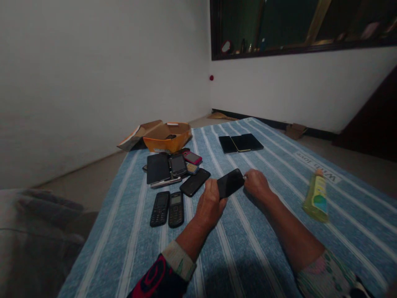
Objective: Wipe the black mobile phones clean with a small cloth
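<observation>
My left hand (211, 202) is closed around the lower end of a black smartphone (230, 183), which tilts up to the right with its dark screen showing. At the phone's far end, my right hand (257, 183) is closed in a pinch. A tiny pale bit shows at its fingertips, too small to name. Left of my left hand lies another black phone (195, 182). Two keypad phones, one black (160, 209) and one with a grey screen (176, 209), lie side by side nearer me. Behind them is a pile with a dark tablet-like slab (158, 167), a slider-style phone (178, 164) and a pink phone (192, 157).
An orange cardboard box (167, 142) with its lid open stands at the back left, a dark item inside. Several dark flat devices (240, 143) lie together at the back. A yellow-green bottle (316, 198) lies at right on the blue striped cloth (273, 248).
</observation>
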Demonstrator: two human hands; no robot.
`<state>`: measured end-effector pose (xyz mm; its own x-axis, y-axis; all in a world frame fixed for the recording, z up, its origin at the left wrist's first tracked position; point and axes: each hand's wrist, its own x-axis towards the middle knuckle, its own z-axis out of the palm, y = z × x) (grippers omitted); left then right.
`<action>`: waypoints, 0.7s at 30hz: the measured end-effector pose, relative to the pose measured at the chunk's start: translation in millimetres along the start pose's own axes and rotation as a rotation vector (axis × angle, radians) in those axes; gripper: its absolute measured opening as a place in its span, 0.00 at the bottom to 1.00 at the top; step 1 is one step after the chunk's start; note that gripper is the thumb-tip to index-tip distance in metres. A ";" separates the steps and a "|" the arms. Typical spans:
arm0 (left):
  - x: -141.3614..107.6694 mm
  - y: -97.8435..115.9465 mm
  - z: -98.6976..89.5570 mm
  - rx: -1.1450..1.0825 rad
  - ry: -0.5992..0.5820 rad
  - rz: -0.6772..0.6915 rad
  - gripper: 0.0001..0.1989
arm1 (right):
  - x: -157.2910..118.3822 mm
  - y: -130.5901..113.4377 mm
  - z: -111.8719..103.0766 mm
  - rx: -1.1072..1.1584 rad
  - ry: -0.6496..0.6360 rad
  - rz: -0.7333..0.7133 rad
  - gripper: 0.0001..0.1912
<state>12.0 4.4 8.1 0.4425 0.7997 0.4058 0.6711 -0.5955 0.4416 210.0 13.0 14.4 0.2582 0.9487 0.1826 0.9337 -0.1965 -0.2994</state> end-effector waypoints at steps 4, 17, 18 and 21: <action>0.8 -1.9 0.6 -0.015 0.015 0.014 0.25 | 2.5 -2.1 -0.1 0.035 0.017 -0.022 0.15; 1.2 0.3 -3.1 0.045 -0.025 0.005 0.23 | 2.5 0.2 4.7 0.090 0.099 -0.075 0.14; 1.2 1.0 -3.8 0.057 -0.028 0.000 0.23 | 3.0 -1.2 5.2 0.096 0.117 -0.091 0.15; 1.0 2.7 -5.7 0.094 -0.036 -0.015 0.23 | 3.5 -6.4 7.6 0.112 0.164 -0.146 0.19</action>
<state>10.9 3.2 14.3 0.4521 0.8114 0.3705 0.7296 -0.5753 0.3698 203.0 19.5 9.9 0.1676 0.9104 0.3782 0.9331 -0.0228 -0.3588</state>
